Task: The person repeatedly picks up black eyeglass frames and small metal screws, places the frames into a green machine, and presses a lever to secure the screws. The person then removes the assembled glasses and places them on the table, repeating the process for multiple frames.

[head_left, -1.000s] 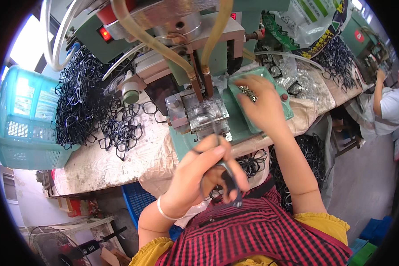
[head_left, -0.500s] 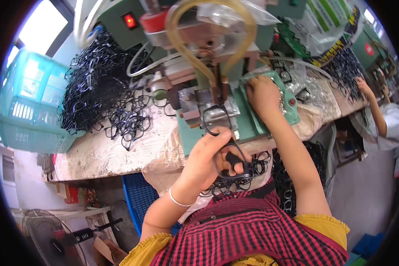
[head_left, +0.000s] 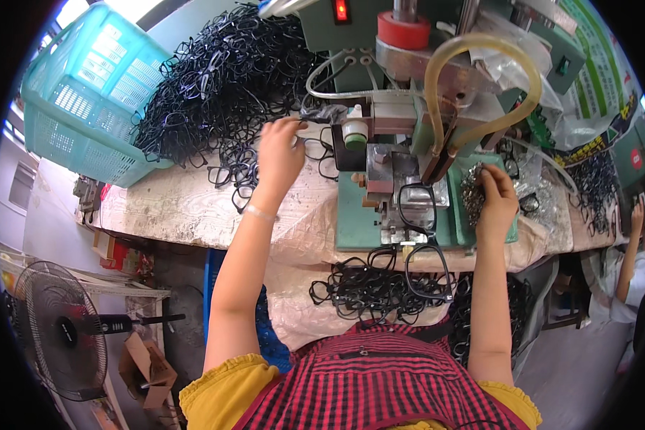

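A black eyeglass frame (head_left: 436, 247) hangs from the fixture of a green bench press (head_left: 351, 229), under two copper-coloured electrodes (head_left: 441, 165). No hand touches it. My left hand (head_left: 281, 161) is raised left of the press, fingers curled and closed. By its fingertips is a dark crumpled strip (head_left: 324, 113); what the fingers hold is unclear. My right hand (head_left: 498, 201) is in the green tray (head_left: 510, 231) right of the press. Its fingers are closed at a pile of small metal parts (head_left: 473, 193), and its fingertips partly hide what they grip.
A large heap of black frames (head_left: 215, 79) lies at the back left beside a turquoise basket (head_left: 79, 122). More frames (head_left: 365, 290) lie across my lap. A yellowish hose (head_left: 480, 43) loops before the press. A fan (head_left: 64, 330) stands lower left; another person's arm (head_left: 632, 244) shows far right.
My left hand has let go of the eyeglass frame and moved up and left; the frame now hangs at the press. My right hand has shifted onto the metal parts. The view has turned leftward.
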The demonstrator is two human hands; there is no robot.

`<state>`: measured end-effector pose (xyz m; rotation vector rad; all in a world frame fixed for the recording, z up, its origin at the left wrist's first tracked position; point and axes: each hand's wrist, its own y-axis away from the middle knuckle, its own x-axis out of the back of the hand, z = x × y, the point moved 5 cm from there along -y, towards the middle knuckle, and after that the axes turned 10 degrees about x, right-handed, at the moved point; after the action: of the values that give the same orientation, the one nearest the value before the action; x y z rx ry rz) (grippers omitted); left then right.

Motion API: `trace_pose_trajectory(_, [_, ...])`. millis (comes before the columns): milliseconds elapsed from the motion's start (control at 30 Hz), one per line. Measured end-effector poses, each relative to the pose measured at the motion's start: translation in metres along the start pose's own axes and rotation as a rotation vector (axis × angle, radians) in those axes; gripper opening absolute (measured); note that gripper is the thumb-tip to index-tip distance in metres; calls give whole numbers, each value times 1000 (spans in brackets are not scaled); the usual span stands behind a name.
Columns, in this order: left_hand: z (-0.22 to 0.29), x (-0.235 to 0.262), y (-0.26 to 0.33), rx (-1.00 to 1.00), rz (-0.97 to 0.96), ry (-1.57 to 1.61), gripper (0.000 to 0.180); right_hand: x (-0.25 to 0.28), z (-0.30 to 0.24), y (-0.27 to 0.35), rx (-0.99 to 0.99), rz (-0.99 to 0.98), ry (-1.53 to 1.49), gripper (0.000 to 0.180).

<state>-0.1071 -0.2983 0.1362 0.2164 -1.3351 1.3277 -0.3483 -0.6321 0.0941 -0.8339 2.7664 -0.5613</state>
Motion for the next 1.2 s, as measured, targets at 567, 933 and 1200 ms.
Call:
trace_pose_trajectory(567, [-80, -25, 24, 828, -74, 1318, 16, 1, -116, 44, 286, -343, 391, 15])
trace_pose_trajectory(933, [50, 26, 87, 626, -121, 1713, 22, -69, -82, 36, 81, -211, -207, 45])
trace_pose_trajectory(1200, [163, 145, 3, 0, 31, 1216, 27, -83, -117, 43, -56, -317, -328, 50])
